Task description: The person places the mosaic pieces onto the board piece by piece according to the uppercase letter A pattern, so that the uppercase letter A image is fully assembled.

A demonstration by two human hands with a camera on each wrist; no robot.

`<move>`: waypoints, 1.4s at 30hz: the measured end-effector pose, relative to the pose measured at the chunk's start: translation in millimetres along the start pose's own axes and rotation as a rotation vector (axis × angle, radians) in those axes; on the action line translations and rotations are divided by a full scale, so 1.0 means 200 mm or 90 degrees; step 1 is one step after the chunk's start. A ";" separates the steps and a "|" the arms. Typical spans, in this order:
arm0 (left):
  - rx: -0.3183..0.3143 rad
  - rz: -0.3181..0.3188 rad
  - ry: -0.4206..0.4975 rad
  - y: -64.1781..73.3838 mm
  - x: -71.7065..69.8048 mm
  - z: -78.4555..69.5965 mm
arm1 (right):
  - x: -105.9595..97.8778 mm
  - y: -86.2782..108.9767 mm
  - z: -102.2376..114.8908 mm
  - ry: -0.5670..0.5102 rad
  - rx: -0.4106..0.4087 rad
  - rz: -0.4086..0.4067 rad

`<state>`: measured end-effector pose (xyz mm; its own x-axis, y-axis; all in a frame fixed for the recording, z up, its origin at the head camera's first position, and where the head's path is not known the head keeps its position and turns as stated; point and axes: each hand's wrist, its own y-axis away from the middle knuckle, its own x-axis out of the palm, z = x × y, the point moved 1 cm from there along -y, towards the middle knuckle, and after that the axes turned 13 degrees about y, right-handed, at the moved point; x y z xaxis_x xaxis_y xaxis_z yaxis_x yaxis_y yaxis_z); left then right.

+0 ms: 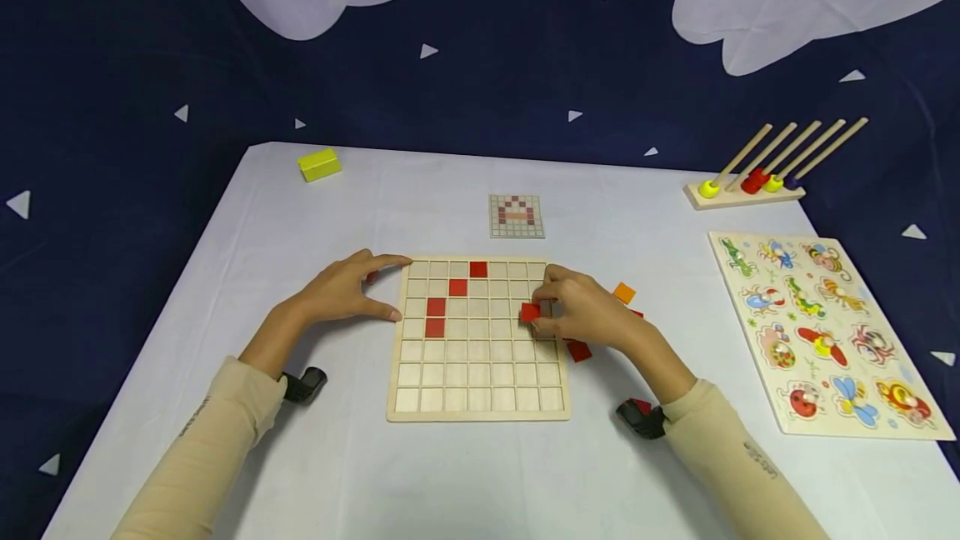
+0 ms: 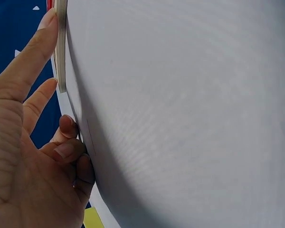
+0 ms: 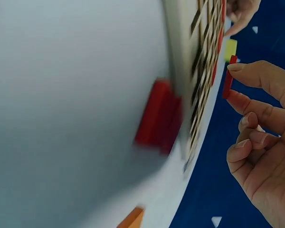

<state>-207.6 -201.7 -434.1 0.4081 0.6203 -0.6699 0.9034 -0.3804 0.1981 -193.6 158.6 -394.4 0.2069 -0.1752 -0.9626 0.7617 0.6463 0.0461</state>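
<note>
A wooden grid board [image 1: 480, 417] lies flat, with several red square tiles [image 1: 435, 327] set in its upper left cells. My right hand [image 1: 588, 307] pinches a red square tile [image 3: 230, 78] between thumb and index finger, above the right part of the board; its other fingers are curled. At the board's upper left edge is my left hand [image 1: 337, 290], index finger extended to the corner and thumb touching the side. A small red patch shows by its fingers. Beside the board's right edge lie loose red tiles [image 1: 578, 351], partly hidden by my right hand, and an orange tile [image 1: 624, 293].
Behind the board lies a small pattern card [image 1: 516, 227]. A yellow block [image 1: 319, 165] sits at the far left. On the right are a peg stacker [image 1: 742, 194] with beads and an insect picture board [image 1: 825, 332]. Another red tile [image 1: 641, 405] lies by the right wrist camera.
</note>
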 end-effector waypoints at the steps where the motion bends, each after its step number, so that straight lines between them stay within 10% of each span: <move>1: 0.001 -0.001 0.000 0.00 0.00 0.00 | 0.00 -0.01 0.02 -0.001 -0.005 0.002; 42: 0.024 0.009 0.006 0.00 -0.01 0.00 | 0.17 -0.26 0.49 0.073 -0.142 0.059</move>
<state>-208.1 -204.0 -432.7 0.4221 0.6210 -0.6605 0.8920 -0.4145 0.1804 -166.1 46.8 -403.2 0.1883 -0.0311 -0.9816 0.5860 0.8057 0.0869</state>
